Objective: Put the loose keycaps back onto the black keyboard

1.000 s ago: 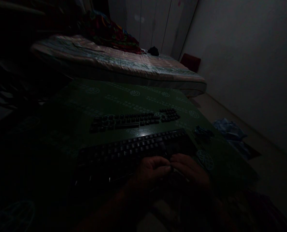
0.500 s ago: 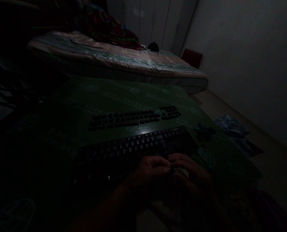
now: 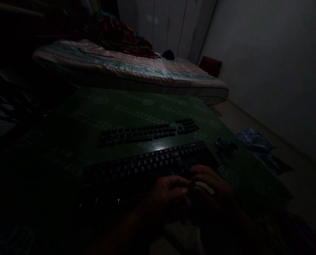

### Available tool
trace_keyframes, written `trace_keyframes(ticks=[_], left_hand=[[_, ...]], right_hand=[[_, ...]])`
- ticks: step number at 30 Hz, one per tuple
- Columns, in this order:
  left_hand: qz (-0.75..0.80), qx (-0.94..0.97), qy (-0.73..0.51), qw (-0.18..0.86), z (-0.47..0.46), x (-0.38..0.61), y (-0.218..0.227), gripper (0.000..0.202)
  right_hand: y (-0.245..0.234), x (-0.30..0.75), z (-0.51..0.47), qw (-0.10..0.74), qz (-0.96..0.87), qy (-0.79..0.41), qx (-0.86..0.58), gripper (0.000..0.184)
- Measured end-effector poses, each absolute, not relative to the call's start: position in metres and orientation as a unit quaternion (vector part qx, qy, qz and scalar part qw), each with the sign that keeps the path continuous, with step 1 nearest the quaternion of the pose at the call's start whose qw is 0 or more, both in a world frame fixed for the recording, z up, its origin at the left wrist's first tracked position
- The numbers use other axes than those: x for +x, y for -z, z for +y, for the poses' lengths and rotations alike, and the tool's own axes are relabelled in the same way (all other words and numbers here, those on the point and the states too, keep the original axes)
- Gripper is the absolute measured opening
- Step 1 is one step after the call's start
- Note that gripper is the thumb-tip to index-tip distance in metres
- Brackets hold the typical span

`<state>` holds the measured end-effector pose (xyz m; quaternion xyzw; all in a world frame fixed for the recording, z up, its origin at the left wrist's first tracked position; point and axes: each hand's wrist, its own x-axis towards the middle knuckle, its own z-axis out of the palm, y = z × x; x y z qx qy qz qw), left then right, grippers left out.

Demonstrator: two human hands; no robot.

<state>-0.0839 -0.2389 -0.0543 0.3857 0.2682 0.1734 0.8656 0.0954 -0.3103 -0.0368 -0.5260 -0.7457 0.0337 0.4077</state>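
Keyboard [image 3: 147, 166] sat just beyond and left of the hands: upper-middle rows keyed, right-end block looked bare, near rows too dark to judge. Loose keys [image 3: 148, 133] lay off it, farther from the hands, so likely partway. Left hand [image 3: 168, 191] seemed to pinch a dark bit [image 3: 192, 184]; right hand [image 3: 218, 186] curled around something pale [image 3: 206, 187], probably cloth.

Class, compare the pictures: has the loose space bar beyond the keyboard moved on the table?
No: against the globe print farther back, the loose space bar keeps its place.
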Motion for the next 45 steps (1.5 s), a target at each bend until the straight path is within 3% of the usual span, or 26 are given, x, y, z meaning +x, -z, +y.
trace_keyframes(ticks=[5, 11, 19, 29, 45], left_hand=[[0.278, 0.474, -0.151, 0.822, -0.242, -0.084, 0.055, 0.031], [0.299, 0.476, -0.117, 0.818, -0.243, -0.084, 0.047, 0.037], [0.302, 0.479, -0.116, 0.816, -0.245, -0.085, 0.051, 0.028], [0.310, 0.490, -0.105, 0.808, -0.243, -0.085, 0.053, 0.029], [0.291, 0.526, -0.108, 0.792, -0.245, -0.087, 0.042, 0.019]], right_hand=[[0.050, 0.128, -0.270, 0.377, -0.756, 0.047, -0.533, 0.012], [0.044, 0.139, -0.231, 0.275, -0.796, 0.002, -0.539, 0.010], [0.030, 0.136, -0.213, 0.165, -0.827, -0.070, -0.533, 0.007], [0.025, 0.137, -0.206, 0.146, -0.822, -0.096, -0.542, 0.008], [0.034, 0.138, -0.207, 0.197, -0.816, -0.109, -0.532, 0.009]])
